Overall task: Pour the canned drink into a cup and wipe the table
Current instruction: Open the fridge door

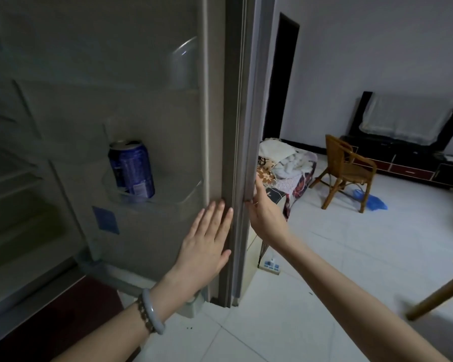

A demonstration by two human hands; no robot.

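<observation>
A blue drink can (pixel 131 171) stands upright in a clear shelf on the inside of the open fridge door (pixel 152 105). My left hand (pixel 207 240) lies flat, fingers spread, against the door's inner face near its edge, to the right of and below the can. My right hand (pixel 262 212) grips the door's outer edge from the other side, thumb up along it. No cup or cloth is in view.
The fridge's dim interior shelves (pixel 13 178) lie to the left. Beyond the door are a white tiled floor (pixel 351 257), a wooden chair (pixel 347 169), a cloth-covered pile (pixel 285 163), a dark TV cabinet (pixel 403 163), a power strip (pixel 270 265) and a wooden table leg (pixel 437 299).
</observation>
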